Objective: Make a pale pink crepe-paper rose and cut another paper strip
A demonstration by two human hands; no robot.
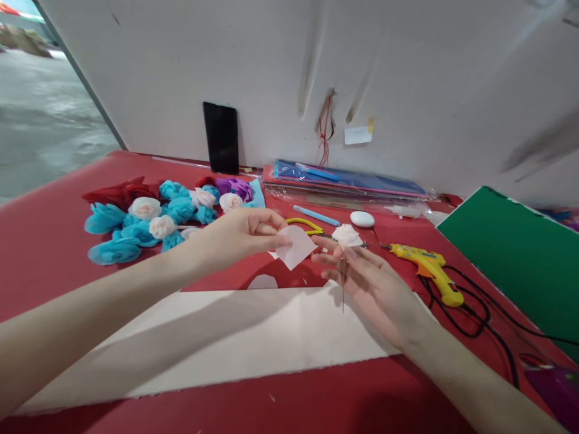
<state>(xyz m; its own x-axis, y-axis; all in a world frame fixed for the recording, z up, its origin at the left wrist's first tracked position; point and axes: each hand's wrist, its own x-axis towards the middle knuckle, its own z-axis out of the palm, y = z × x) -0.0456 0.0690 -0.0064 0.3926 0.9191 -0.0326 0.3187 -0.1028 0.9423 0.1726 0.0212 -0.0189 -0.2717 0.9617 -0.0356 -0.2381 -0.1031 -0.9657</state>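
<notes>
Over the red desk (316, 398), left hand (260, 229) pinches a pale pink petal (296, 247) by its edge; right hand (373, 286) pinches the thin stem (343, 296) of a white flower (347, 235), bloom upward. Petal and flower near each other, apart. White sheet (226, 343) lies beneath; yellow glue gun (421, 258) to the right.
</notes>
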